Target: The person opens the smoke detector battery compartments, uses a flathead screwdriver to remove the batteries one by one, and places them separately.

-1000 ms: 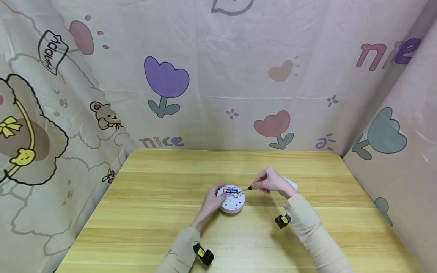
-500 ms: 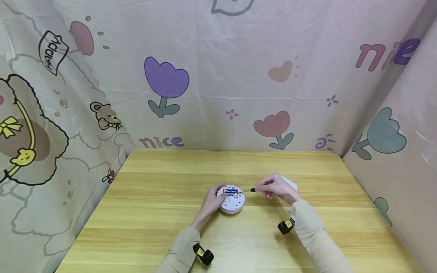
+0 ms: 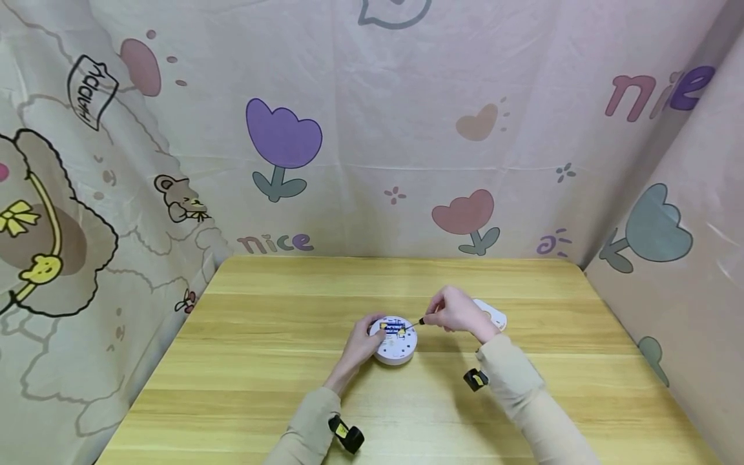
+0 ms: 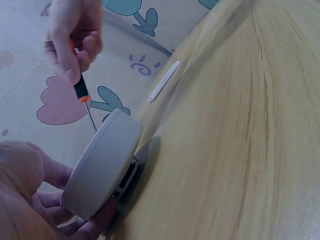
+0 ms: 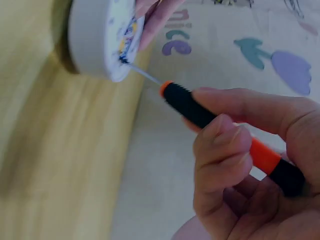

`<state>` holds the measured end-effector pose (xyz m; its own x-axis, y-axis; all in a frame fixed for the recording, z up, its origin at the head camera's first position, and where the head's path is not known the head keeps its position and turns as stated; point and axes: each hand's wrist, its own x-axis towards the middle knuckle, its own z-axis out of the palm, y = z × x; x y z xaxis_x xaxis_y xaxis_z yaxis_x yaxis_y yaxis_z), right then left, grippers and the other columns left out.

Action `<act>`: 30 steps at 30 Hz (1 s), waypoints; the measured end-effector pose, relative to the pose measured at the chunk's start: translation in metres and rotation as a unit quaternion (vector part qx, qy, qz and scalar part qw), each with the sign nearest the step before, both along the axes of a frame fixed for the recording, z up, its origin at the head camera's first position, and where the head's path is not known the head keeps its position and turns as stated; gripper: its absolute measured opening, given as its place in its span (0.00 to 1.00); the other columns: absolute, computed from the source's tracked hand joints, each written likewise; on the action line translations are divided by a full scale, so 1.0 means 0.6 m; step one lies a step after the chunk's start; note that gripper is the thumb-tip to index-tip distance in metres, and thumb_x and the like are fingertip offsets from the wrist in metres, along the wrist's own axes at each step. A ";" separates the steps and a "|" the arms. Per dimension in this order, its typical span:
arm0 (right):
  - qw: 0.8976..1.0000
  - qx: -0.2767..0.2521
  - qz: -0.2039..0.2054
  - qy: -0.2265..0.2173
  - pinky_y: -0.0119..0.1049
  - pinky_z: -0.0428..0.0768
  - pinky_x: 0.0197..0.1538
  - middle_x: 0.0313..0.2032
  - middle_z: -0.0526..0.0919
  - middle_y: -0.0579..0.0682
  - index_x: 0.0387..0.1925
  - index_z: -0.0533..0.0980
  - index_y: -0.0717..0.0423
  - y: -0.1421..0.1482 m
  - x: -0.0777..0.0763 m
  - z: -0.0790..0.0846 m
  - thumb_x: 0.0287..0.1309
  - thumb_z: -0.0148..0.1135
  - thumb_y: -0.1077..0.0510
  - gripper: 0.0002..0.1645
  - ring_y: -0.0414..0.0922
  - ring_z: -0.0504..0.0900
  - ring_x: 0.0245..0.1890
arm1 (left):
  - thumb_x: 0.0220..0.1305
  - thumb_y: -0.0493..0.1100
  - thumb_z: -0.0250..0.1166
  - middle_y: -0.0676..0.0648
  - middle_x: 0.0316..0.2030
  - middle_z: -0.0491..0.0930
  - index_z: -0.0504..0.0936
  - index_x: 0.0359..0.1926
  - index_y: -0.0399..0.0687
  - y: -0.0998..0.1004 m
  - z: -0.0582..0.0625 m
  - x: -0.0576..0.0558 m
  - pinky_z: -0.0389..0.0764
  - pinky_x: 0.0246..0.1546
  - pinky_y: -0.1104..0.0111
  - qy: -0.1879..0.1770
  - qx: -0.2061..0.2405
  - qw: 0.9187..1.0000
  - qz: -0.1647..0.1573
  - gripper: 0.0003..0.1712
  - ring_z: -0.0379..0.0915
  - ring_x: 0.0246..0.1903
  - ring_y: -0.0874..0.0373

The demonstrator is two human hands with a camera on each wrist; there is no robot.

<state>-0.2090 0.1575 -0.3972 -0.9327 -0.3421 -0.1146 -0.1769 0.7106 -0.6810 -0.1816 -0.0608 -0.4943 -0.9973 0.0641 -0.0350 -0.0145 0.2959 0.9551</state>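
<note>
1. A printed curtain [image 3: 372,129] stands behind the work at 12 o'clock.
2. The wood-grain tabletop [image 3: 279,387] spreads below it, with both hands over its middle.
3. The left hand [image 3: 360,345] comes in from 7 o'clock of the round white electronic device [image 3: 395,352]. Its grip is curled about the rim, thumb on the face near 10 o'clock. Firm pressure here seems wise, since any turning of the housing would throw off the tool.
4. The right hand [image 3: 456,310] is at 2 o'clock of the device; its grip holds a screwdriver, narrowed to a pinch.
5. That device sits near the tabletop's middle, face up; whether its base lies fully flat, I cannot tell.
6. A white flat plate [image 3: 495,316] lies well apart from the device, between 2 and 3 o'clock, out of the way.
7. The black-and-orange screwdriver [image 5: 187,102] slants low; a steeper shaft would probably seat better, if the fastener faces straight up.
8. A blue-and-yellow panel [image 3: 393,327] lies toward 12 o'clock on the face. The tool's tip meets its 3 o'clock end; light, steady force should limit slipping.
</note>
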 end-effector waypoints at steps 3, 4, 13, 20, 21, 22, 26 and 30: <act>0.998 0.065 0.003 0.025 0.27 0.76 0.20 0.19 0.82 0.46 0.23 0.84 0.54 -0.020 0.003 0.017 0.52 0.72 0.61 0.05 0.38 0.75 0.14 | 0.61 0.31 0.58 0.29 0.62 0.75 0.75 0.61 0.29 0.001 0.001 0.000 0.64 0.74 0.44 0.001 0.003 1.000 0.001 0.26 0.68 0.66 0.34; 0.996 0.082 0.007 0.032 0.28 0.76 0.21 0.20 0.83 0.46 0.23 0.84 0.53 -0.026 0.003 0.021 0.52 0.72 0.62 0.05 0.38 0.76 0.15 | 0.61 0.31 0.59 0.29 0.62 0.75 0.75 0.62 0.29 0.001 0.001 0.001 0.64 0.74 0.44 0.001 0.003 1.000 0.002 0.26 0.68 0.66 0.34; 0.999 0.040 0.022 -0.029 0.24 0.69 0.17 0.14 0.78 0.46 0.22 0.84 0.57 -0.023 -0.018 0.022 0.53 0.71 0.64 0.06 0.37 0.70 0.12 | 0.62 0.31 0.59 0.29 0.64 0.74 0.74 0.62 0.30 0.003 0.001 0.000 0.62 0.75 0.44 -0.006 0.001 1.000 0.009 0.26 0.67 0.68 0.34; 0.993 -0.076 0.021 -0.091 0.23 0.67 0.16 0.11 0.74 0.43 0.28 0.86 0.66 0.014 -0.034 -0.002 0.54 0.70 0.64 0.06 0.35 0.67 0.11 | 0.62 0.31 0.58 0.29 0.64 0.74 0.74 0.63 0.30 0.003 0.001 0.000 0.62 0.75 0.43 -0.007 0.003 1.000 0.011 0.26 0.66 0.68 0.34; 0.992 -0.086 0.022 -0.094 0.23 0.67 0.16 0.11 0.74 0.42 0.28 0.86 0.67 0.018 -0.036 -0.006 0.54 0.70 0.64 0.06 0.35 0.67 0.11 | 0.62 0.31 0.58 0.29 0.64 0.74 0.74 0.63 0.30 0.002 0.002 0.001 0.62 0.75 0.43 -0.006 0.004 1.000 0.010 0.26 0.66 0.68 0.34; 0.991 -0.095 0.022 -0.097 0.23 0.67 0.16 0.11 0.74 0.42 0.28 0.86 0.68 0.023 -0.037 -0.010 0.54 0.70 0.64 0.07 0.34 0.68 0.11 | 0.62 0.31 0.58 0.29 0.64 0.74 0.74 0.63 0.30 0.002 0.002 0.001 0.62 0.75 0.43 -0.006 0.004 1.000 0.009 0.26 0.66 0.68 0.34; 0.985 -0.128 0.016 -0.118 0.23 0.68 0.16 0.11 0.75 0.41 0.31 0.85 0.70 0.040 -0.040 -0.026 0.55 0.70 0.63 0.10 0.34 0.68 0.12 | 0.62 0.31 0.58 0.29 0.64 0.74 0.74 0.63 0.30 0.002 0.002 0.002 0.62 0.75 0.42 -0.009 0.004 1.000 0.007 0.26 0.66 0.68 0.34; 0.979 -0.152 0.000 -0.138 0.23 0.70 0.18 0.13 0.76 0.42 0.33 0.85 0.70 0.051 -0.041 -0.038 0.55 0.71 0.62 0.11 0.34 0.70 0.13 | 0.63 0.32 0.58 0.29 0.65 0.73 0.74 0.63 0.31 0.000 0.002 0.003 0.61 0.75 0.42 -0.016 0.009 1.000 0.006 0.27 0.65 0.68 0.33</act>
<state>-0.2336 0.1880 -0.4200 -0.8803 -0.4001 -0.2548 0.0426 0.4682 -0.8826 -0.1800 -0.0607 -0.4933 -0.9964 0.0529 -0.0660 -0.0488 0.2779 0.9594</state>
